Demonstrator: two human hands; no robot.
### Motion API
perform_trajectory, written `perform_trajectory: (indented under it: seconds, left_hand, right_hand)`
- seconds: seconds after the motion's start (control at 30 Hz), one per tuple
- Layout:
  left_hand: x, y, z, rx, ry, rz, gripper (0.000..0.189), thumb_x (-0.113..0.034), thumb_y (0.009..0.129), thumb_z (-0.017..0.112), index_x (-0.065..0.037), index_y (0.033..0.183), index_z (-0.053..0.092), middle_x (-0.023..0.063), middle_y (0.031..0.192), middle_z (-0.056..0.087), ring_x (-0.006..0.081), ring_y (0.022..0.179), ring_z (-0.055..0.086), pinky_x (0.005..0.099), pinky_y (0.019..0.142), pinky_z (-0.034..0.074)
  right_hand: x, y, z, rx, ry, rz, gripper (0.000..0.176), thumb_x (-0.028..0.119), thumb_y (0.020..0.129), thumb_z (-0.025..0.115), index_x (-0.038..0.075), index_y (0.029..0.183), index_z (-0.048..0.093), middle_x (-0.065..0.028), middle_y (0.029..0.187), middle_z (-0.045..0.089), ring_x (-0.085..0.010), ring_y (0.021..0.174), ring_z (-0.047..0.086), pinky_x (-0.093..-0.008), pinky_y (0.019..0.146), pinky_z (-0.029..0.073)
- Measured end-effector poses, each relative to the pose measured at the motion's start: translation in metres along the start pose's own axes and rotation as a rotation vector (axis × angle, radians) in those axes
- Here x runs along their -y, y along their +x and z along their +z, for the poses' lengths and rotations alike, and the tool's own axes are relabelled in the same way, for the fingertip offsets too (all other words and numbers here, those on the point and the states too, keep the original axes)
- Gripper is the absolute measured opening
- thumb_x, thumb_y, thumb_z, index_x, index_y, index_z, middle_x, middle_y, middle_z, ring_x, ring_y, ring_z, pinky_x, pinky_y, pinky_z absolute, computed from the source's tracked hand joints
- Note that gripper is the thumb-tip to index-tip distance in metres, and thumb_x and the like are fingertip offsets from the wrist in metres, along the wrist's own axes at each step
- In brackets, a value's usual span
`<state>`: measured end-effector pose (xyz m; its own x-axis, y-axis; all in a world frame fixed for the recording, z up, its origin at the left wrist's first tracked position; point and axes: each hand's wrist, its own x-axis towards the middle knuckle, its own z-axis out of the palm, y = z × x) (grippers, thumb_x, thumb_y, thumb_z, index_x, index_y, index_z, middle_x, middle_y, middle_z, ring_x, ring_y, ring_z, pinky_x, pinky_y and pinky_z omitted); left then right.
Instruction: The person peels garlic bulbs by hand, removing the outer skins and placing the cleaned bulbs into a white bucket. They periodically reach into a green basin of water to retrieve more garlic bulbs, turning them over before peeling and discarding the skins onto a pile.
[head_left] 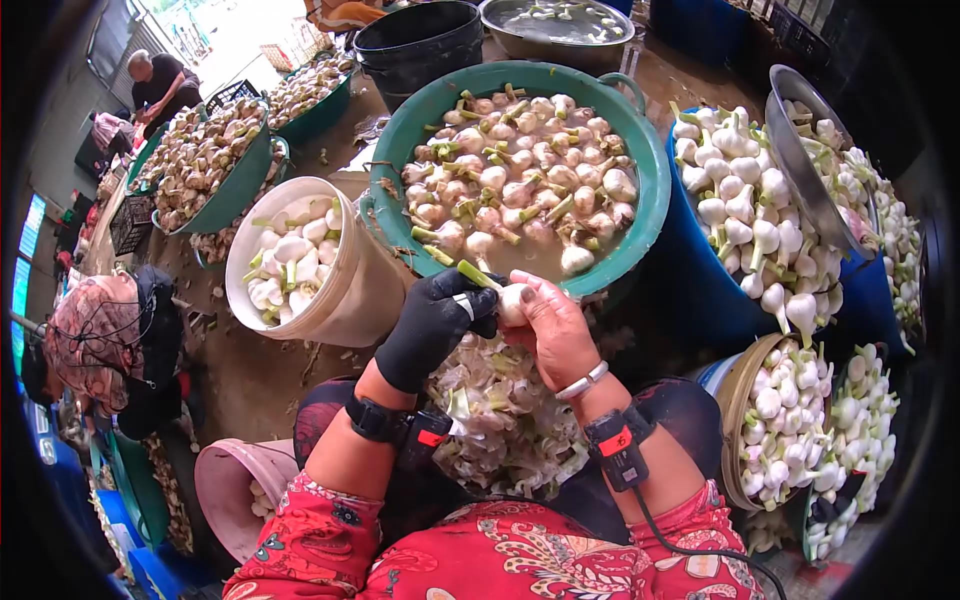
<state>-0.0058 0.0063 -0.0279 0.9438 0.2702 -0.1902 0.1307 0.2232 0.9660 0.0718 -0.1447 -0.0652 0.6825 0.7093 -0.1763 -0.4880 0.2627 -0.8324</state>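
In front of my chest, both hands meet around one white garlic bulb with a short green stem pointing up and left. My left hand, in a black glove with a pale band around a finger, is closed near the stem end. The bare fingers of my right hand pinch the bulb from the other side. Just beyond them stands a green tub of murky water with many unpeeled, stemmed garlic bulbs floating in it. Below my hands lies a heap of garlic peelings.
To the left, a white bucket holds peeled garlic. At the right stand a blue barrel and a tan bucket, both heaped with white bulbs. A black tub and metal basin are behind. Other people are at left.
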Motion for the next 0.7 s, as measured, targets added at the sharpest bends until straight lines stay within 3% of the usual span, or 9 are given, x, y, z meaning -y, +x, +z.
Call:
perform_trajectory:
  seconds: [0.07, 0.23, 0.3, 0.33, 0.47, 0.57, 0.67, 0.7]
  left_hand:
    - [0.006, 0.001, 0.002, -0.008, 0.128, 0.072, 0.020, -0.010, 0.088, 0.060, 0.002, 0.103, 0.063, 0.0052, 0.081, 0.064, 0.0117, 0.069, 0.059, 0.0251, 0.066, 0.048]
    - [0.000, -0.004, 0.009, -0.066, 0.454, 0.166, 0.020, -0.011, 0.087, 0.060, 0.002, 0.102, 0.063, 0.0050, 0.081, 0.064, 0.0117, 0.068, 0.059, 0.0259, 0.066, 0.048]
    - [-0.006, -0.006, 0.011, -0.060, -0.017, -0.023, 0.020, -0.013, 0.087, 0.061, 0.002, 0.101, 0.063, 0.0043, 0.083, 0.064, 0.0118, 0.070, 0.059, 0.0262, 0.066, 0.048]
    - [-0.006, -0.005, 0.014, -0.083, -0.103, -0.067, 0.024, -0.014, 0.087, 0.061, 0.002, 0.105, 0.062, 0.0042, 0.083, 0.064, 0.0119, 0.071, 0.059, 0.0264, 0.066, 0.048]
    - [0.001, -0.003, 0.017, -0.023, -0.129, -0.024, 0.026, -0.013, 0.087, 0.061, 0.002, 0.109, 0.062, 0.0052, 0.084, 0.065, 0.0119, 0.071, 0.060, 0.0262, 0.067, 0.048]
    - [0.004, -0.002, 0.011, 0.007, -0.054, -0.096, 0.027, -0.009, 0.086, 0.060, 0.002, 0.111, 0.062, 0.0061, 0.088, 0.066, 0.0106, 0.074, 0.060, 0.0259, 0.069, 0.048]
    - [0.017, 0.000, 0.003, -0.003, 0.079, -0.067, 0.018, -0.005, 0.083, 0.064, -0.002, 0.101, 0.064, 0.0047, 0.092, 0.066, 0.0131, 0.077, 0.060, 0.0272, 0.070, 0.048]
    - [0.026, 0.004, 0.000, -0.021, 0.263, 0.183, 0.018, -0.004, 0.082, 0.064, -0.004, 0.100, 0.065, 0.0052, 0.092, 0.066, 0.0146, 0.079, 0.061, 0.0281, 0.070, 0.048]
  right_hand:
    - [-0.001, -0.002, 0.004, -0.054, -0.076, -0.005, 0.037, 0.028, 0.100, 0.041, 0.003, 0.127, 0.047, -0.0060, 0.088, 0.061, -0.0122, 0.067, 0.057, -0.0233, 0.055, 0.045]
    - [0.014, 0.001, -0.002, -0.153, 0.052, 0.113, 0.035, 0.031, 0.100, 0.039, 0.005, 0.120, 0.049, -0.0042, 0.077, 0.058, -0.0126, 0.059, 0.054, -0.0243, 0.050, 0.040]
    - [0.013, 0.004, -0.009, -0.105, 0.016, 0.015, 0.034, 0.030, 0.099, 0.039, 0.006, 0.121, 0.046, -0.0035, 0.076, 0.058, -0.0131, 0.060, 0.054, -0.0252, 0.051, 0.041]
    - [0.013, 0.005, -0.009, -0.112, 0.012, 0.023, 0.034, 0.030, 0.099, 0.039, 0.007, 0.124, 0.043, -0.0033, 0.077, 0.058, -0.0124, 0.061, 0.055, -0.0241, 0.052, 0.041]
    - [0.015, -0.001, 0.003, -0.117, -0.079, 0.026, 0.035, 0.030, 0.099, 0.039, 0.007, 0.125, 0.042, -0.0033, 0.077, 0.058, -0.0116, 0.062, 0.056, -0.0229, 0.053, 0.042]
    - [0.015, -0.005, 0.005, -0.095, -0.124, 0.014, 0.037, 0.031, 0.098, 0.040, 0.008, 0.127, 0.041, -0.0035, 0.078, 0.059, -0.0108, 0.063, 0.056, -0.0219, 0.053, 0.042]
    - [0.019, -0.009, 0.003, -0.078, -0.162, 0.009, 0.037, 0.033, 0.098, 0.040, 0.009, 0.126, 0.042, -0.0053, 0.079, 0.060, -0.0114, 0.061, 0.055, -0.0227, 0.051, 0.042]
    - [0.023, -0.011, 0.001, -0.017, -0.076, 0.164, 0.036, 0.034, 0.098, 0.039, 0.010, 0.125, 0.043, -0.0070, 0.079, 0.061, -0.0119, 0.059, 0.055, -0.0230, 0.049, 0.041]
